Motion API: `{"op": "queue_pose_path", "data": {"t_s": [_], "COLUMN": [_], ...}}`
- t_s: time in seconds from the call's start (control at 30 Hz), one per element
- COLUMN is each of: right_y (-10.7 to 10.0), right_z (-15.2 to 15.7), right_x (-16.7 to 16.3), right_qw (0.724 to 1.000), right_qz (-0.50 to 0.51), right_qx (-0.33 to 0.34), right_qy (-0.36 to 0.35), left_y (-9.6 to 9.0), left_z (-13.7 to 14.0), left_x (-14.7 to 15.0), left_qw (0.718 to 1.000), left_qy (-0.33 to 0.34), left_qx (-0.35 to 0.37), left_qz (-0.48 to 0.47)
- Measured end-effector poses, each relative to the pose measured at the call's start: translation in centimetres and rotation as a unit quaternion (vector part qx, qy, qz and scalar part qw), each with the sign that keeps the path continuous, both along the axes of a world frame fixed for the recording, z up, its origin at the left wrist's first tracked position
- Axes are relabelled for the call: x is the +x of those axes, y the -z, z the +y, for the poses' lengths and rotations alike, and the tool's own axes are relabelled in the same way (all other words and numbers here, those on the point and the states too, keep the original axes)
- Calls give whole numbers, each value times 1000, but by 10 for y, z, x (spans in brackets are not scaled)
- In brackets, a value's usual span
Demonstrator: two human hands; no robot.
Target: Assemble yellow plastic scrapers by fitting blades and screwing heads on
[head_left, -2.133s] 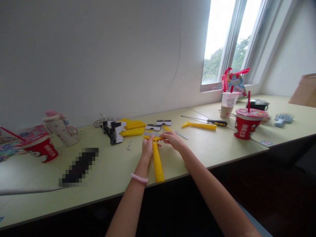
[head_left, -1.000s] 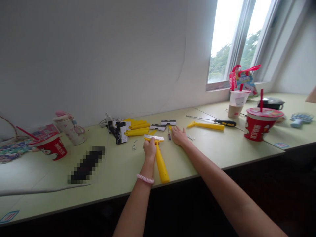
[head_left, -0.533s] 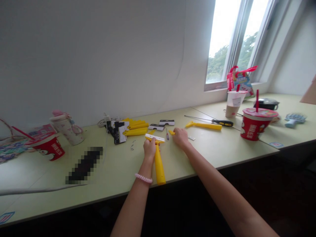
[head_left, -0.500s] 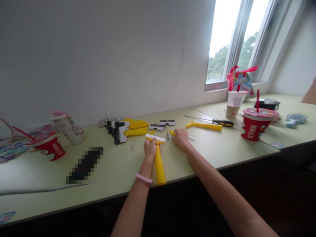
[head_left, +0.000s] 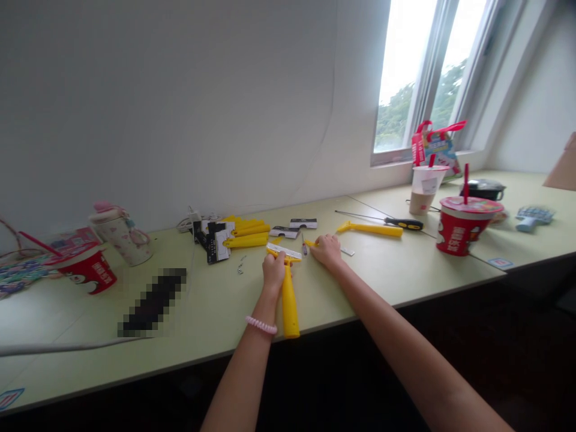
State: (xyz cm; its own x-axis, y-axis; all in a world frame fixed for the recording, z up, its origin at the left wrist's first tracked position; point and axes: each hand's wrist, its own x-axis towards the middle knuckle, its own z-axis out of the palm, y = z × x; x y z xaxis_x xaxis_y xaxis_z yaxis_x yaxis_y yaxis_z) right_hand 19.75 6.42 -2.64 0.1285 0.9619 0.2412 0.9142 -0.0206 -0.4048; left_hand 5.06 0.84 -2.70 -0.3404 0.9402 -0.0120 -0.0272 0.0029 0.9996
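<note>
My left hand [head_left: 273,271] is closed around the head of a yellow scraper [head_left: 290,306], whose handle points toward me past the table edge. A pale metal blade [head_left: 283,251] lies across that head. Just to the right, my right hand [head_left: 329,251] pinches a small yellow plastic piece [head_left: 310,243] close above the table. A small screwdriver [head_left: 305,248] lies between the hands, and a loose flat blade [head_left: 347,251] is beside my right fingers. Several tiny screws [head_left: 240,267] are scattered left of my left hand.
Yellow scrapers [head_left: 247,240] and black-and-white packets [head_left: 218,243] are piled at the back. Another yellow scraper [head_left: 373,229] and a long screwdriver [head_left: 407,224] lie right of centre. Red cups [head_left: 463,231] with straws, a bottle [head_left: 122,237] and a pixelated dark object [head_left: 153,303] stand or lie around.
My right hand has shifted slightly left, carrying the small yellow piece nearer the scraper head. My left hand keeps its hold on the scraper. The view has moved a little.
</note>
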Motion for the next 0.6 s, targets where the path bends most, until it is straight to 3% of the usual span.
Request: {"op": "queue_pose_path", "data": {"t_s": [0.27, 0.43, 0.53, 0.6], "right_y": [-4, -1, 1, 0], "right_z": [-3, -5, 0, 2], "right_x": [1, 5, 9, 9], "right_qw": [999, 992, 972, 934], "right_qz": [41, 126, 233, 344], "right_qx": [-18, 0, 33, 54], "right_qy": [-16, -14, -20, -83], "left_y": [3, 2, 2, 2], "left_z": [3, 2, 1, 2], "left_x": [-2, -1, 0, 0], "left_qw": [1000, 1000, 1000, 1000], "left_qy": [-8, -5, 1, 9], "left_qx": [8, 4, 3, 2], "left_qz": [-1, -1, -7, -2]}}
